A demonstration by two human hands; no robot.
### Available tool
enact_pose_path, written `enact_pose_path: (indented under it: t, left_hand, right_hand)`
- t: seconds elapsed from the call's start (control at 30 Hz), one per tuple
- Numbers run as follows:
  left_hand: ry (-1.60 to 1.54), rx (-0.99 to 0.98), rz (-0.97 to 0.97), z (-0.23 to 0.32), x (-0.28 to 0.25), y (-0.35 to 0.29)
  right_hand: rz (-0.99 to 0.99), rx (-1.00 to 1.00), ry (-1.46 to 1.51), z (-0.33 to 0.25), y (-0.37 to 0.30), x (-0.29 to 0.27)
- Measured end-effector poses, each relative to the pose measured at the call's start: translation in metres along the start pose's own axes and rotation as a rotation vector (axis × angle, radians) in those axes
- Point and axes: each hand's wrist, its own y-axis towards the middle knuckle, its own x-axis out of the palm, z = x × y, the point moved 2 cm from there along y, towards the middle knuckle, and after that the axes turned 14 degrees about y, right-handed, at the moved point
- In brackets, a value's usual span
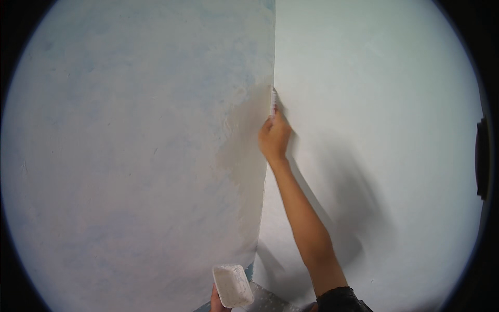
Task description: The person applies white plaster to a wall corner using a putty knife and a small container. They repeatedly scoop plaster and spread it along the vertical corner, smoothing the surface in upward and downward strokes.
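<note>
head view: slim pale tool [273,104] up at the corner [275,47], white tray [220,283] down low

and it's the right hand [275,136] up high, closed around the tool's lower end, the tip right against the line where 2 walls meet! the fingers are partly hidden, so no telling how hard they squeeze. the tool looks light and fairly stiff, though its tip is too small to read; best hold is just where the hand has it, low on the body, clear of the working end.

over on the left wall [104,156], a darker, damp-looking patch [241,135] runs beside the corner; the right wall [405,104] is paler, with the arm's shadow [348,192] across it.

down at the bottom edge, the left hand [217,301] has the tray by its left side, fingers mostly behind it, firmness impossible to judge. the tray sits tilted, its inside smeared white. it looks light, thin-walled, perhaps slippery where wet: take it from outside or underneath, keeping off that coated inner face.
</note>
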Motion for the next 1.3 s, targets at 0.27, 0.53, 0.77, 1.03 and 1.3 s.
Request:
enact_pose_path:
  t: [0.27, 0.53, 0.77, 1.03, 1.3]
  left_hand:
    - [0.031, 0.001, -0.062, -0.003, -0.004, 0.005]
    - [-0.011, -0.025, -0.017, -0.001, -0.011, 0.0]
    - [-0.026, -0.059, -0.024, -0.005, -0.007, 0.006]
    - [-0.028, -0.087, -0.036, -0.006, -0.001, 0.008]
    - [-0.05, -0.087, -0.001, -0.006, -0.013, 0.0]
  right_hand:
    - [-0.132, -0.261, 0.384, -0.145, -0.11, 0.026]
    - [0.166, -0.112, 0.046, -0.036, 0.027, -0.033]
    - [0.079, -0.11, -0.137, -0.003, 0.072, -0.001]
    - [-0.257, -0.377, 0.324, -0.165, -0.052, 0.021]
    - [0.054, -0.039, 0.117, -0.048, -0.009, -0.053]
